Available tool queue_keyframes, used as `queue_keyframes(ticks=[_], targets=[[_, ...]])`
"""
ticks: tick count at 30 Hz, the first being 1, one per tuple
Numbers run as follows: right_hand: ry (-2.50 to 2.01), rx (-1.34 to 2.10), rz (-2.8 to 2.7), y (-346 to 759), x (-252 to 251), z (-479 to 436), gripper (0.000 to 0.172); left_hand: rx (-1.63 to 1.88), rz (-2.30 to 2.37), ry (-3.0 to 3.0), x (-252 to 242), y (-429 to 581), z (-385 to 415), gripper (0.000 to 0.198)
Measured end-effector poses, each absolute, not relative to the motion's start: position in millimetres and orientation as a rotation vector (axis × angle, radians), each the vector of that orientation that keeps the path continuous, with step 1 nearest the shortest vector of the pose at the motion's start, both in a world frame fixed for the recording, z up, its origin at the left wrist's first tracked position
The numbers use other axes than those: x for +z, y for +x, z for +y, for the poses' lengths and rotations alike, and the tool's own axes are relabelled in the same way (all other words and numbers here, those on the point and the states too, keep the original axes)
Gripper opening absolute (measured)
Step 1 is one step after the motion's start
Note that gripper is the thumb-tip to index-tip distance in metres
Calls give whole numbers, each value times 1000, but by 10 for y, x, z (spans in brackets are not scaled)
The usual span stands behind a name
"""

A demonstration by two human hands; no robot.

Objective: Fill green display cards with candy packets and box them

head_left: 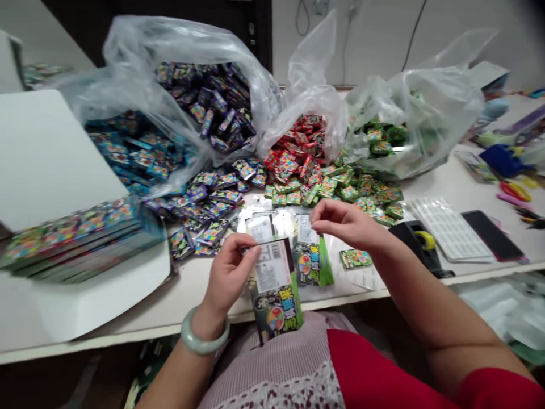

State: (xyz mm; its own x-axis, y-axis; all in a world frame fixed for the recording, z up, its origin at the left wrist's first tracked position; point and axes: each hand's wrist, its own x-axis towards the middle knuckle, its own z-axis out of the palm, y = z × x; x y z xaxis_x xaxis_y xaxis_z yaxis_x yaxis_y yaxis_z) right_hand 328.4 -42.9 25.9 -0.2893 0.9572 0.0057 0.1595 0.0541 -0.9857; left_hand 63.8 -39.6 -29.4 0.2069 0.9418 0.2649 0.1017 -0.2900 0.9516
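My left hand is closed on a green and black printed packet, held upright over the table's front edge with its white label side up. My right hand hovers just above and to the right, thumb and fingers pinched together; whatever is between them is too small to name. Under my right hand lie more packets of the same kind and clear sleeves. One small green sachet lies alone by my right wrist.
Clear plastic bags spill small sachets: blue, purple, red, green. An open white box with stacked colourful packs stands at left. A black tape dispenser, a sheet of labels and a phone lie at right.
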Motion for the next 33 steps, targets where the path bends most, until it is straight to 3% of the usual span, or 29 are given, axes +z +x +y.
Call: queue_keyframes(ticks=[3, 8, 25, 27, 33], targets=[[-974, 1445, -1795, 2794, 524, -239, 8, 1190, 975, 1630, -230, 622, -441, 6], [-1027, 1402, -2113, 2467, 482, -16, 6, 1178, 957, 1630, -200, 539, -515, 2], [-1086, 1320, -2328, 2417, 441, 147, 7, 1272, 977, 1607, -281, 566, -481, 11], [-1086, 1464, -2261, 2401, 387, 156, 10, 1305, 980, 1635, -267, 549, -487, 12], [-1017, 2472, -1440, 2275, -28, 117, 18, 1186, 1009, 1812, -220, 538, -461, 18]])
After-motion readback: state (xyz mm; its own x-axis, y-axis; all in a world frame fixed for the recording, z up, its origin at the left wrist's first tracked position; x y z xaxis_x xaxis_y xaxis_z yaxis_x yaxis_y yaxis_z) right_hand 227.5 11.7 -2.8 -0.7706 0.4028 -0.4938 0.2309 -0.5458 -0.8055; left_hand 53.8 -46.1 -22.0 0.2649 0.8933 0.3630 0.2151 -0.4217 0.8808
